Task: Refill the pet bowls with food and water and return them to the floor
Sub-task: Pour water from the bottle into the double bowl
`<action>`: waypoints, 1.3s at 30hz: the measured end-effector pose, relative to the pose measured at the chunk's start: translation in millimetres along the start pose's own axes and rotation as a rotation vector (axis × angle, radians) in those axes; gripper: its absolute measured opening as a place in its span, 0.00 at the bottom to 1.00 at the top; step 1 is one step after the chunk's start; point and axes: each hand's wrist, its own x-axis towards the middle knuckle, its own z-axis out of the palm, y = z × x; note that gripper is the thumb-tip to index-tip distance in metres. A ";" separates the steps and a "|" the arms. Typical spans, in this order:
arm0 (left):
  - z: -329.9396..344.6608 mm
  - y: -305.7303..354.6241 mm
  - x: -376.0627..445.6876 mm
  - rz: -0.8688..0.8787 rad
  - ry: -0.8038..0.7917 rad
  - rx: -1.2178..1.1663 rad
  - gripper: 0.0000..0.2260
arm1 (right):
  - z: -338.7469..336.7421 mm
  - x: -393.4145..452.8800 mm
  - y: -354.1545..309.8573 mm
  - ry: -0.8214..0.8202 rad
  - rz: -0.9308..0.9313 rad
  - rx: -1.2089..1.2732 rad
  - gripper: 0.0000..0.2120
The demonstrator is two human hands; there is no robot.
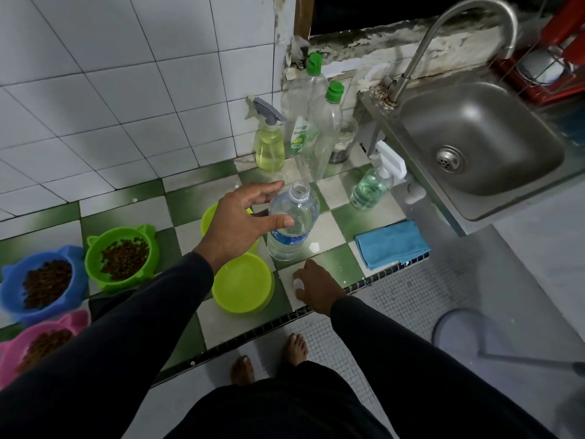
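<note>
Green-and-white checked counter tiles [348, 217] carry it all; your left hand [243, 223] is spread loose beside the uncapped water bottle [292, 221], gripping nothing, while your right hand [316, 288] pinches what looks like its white cap [297, 283]. Three cat-eared bowls [122, 253] hold kibble; the near round bowl [242, 282] seems to hold water, the other is half hidden; none is on the floor yet; the bottle stands upright, mouth up.

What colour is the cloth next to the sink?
The folded cloth is blue. The head view, the only one, shows it lying on the checkered counter.
</note>
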 end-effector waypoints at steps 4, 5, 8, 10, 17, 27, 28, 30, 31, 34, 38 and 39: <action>2.3 0.3 -0.2 0.009 -0.003 -0.011 0.33 | -1.6 -8.4 0.6 0.090 0.008 0.081 0.20; 2.5 0.0 -0.2 0.010 -0.003 -0.014 0.32 | -4.3 -10.9 -1.1 0.140 0.012 0.119 0.20; 2.0 -2.4 -0.8 0.003 -0.012 -0.040 0.32 | -21.7 -19.1 -11.2 0.291 -0.004 0.190 0.18; 0.5 -5.2 -1.6 -0.011 -0.044 -0.063 0.32 | -40.0 -27.5 -19.0 0.415 -0.050 0.243 0.15; -9.4 -32.9 -11.7 -0.158 -0.192 -0.033 0.45 | -116.3 -61.9 -46.8 0.743 -0.180 0.423 0.12; 21.1 -60.6 -15.9 -0.214 -0.153 -0.069 0.44 | -182.2 -72.1 -93.7 0.843 -0.339 0.531 0.11; 24.4 -60.9 -15.7 -0.207 -0.139 -0.078 0.43 | -185.2 -70.5 -96.0 0.836 -0.348 0.512 0.11; 29.5 -60.4 -15.6 -0.199 -0.107 -0.100 0.41 | -190.4 -66.9 -98.4 0.798 -0.363 0.465 0.10; 31.4 -59.6 -15.7 -0.196 -0.091 -0.113 0.41 | -192.6 -65.2 -99.0 0.773 -0.370 0.430 0.10; 34.8 -57.9 -16.5 -0.191 -0.051 -0.144 0.39 | -199.3 -60.4 -97.8 0.698 -0.389 0.330 0.09; 36.3 -58.2 -14.9 -0.190 -0.036 -0.141 0.38 | -206.6 -57.7 -95.0 0.628 -0.427 0.232 0.08; 36.0 -58.5 -14.3 -0.190 -0.037 -0.130 0.37 | -208.2 -57.1 -94.6 0.612 -0.433 0.208 0.09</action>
